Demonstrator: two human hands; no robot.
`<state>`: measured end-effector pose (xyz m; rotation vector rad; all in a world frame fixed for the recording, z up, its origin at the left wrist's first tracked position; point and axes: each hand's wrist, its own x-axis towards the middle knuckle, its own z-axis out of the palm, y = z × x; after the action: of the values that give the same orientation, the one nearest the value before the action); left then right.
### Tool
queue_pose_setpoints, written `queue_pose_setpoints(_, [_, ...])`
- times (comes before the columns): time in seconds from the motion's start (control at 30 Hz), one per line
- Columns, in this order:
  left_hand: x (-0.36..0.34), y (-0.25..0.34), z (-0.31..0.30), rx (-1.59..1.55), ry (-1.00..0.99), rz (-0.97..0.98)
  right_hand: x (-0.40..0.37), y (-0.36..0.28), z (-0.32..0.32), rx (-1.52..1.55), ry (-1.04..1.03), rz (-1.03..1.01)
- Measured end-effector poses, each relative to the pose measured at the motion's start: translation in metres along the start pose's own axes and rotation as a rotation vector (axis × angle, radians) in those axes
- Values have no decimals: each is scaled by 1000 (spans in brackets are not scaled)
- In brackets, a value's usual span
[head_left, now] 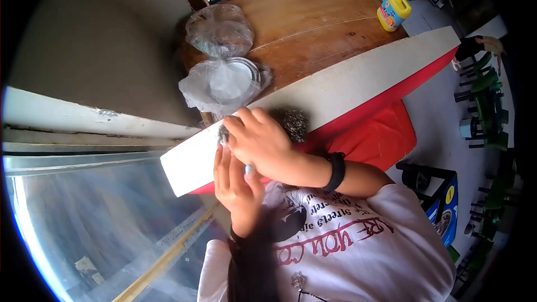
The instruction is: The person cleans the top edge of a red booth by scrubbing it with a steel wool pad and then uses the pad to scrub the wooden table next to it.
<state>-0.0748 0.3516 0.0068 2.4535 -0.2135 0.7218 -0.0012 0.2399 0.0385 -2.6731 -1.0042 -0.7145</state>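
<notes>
In the head view, the right hand (262, 144), with a black wristband (337, 171) at its wrist, is curled over a steel-wool scourer (293, 123). Its grip is closed down on the pad, and tufts of wire show past the fingertips on one side and at the knuckles on the other. The scourer is pressed against the top face of a long white board (363, 78), which has a red underside. The board runs diagonally away from the grip towards the far right.

The left hand (238, 184) sits just under the right one, touching it. Its fingers are stretched straight along the near end of the board. Whether this grip clasps the board or only rests against it cannot be told, because the right hand covers the fingertips.

Beyond the grip, the board lies across a round wooden surface (313, 22). Just past the fingers, a crumpled plastic bag (193, 92) wraps a round metal lid (243, 75), with a second clear bag (218, 31) behind it. A yellow dish-soap bottle (393, 11) stands well apart, at the far right edge of the surface.
</notes>
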Motion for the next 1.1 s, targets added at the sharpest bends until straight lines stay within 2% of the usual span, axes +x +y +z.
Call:
queue_pose_setpoints(0.03, [-7,5,-4,-32,4,44,-11,-3,-5,-12,-81,18])
queue_pose_setpoints(0.2, [5,15,-1,33,-39,-19,2,13,4,60,-31,-21])
queue_pose_setpoints(0.27, [18,5,8,33,-4,-16,14,20,4,90,-100,5])
queue_pose_setpoints(0.33, [20,7,3,27,-20,-2,8,20,5,108,-19,-14])
queue_pose_setpoints(0.47, [-17,10,-1,-86,-82,64,-13,11,-16,53,-81,-8])
queue_pose_setpoints(0.67, [9,-9,1,38,40,-19,24,4,14,61,-68,-41])
queue_pose_setpoints(0.8, [-5,-2,-12,-8,-51,66,-5,-2,-9,-47,-88,-38])
queue_pose_setpoints(0.83, [-14,-1,-10,-33,-23,125,-17,0,-18,-35,-164,-38])
queue_pose_setpoints(0.87, [-26,-4,-6,-78,-26,151,-25,2,-22,8,-117,-38])
queue_pose_setpoints(0.97, [-29,-1,-6,-88,-9,113,-24,0,-20,24,-86,-27])
queue_pose_setpoints(1.1, [-3,-13,-4,-32,77,-12,16,-8,8,-4,-90,-42])
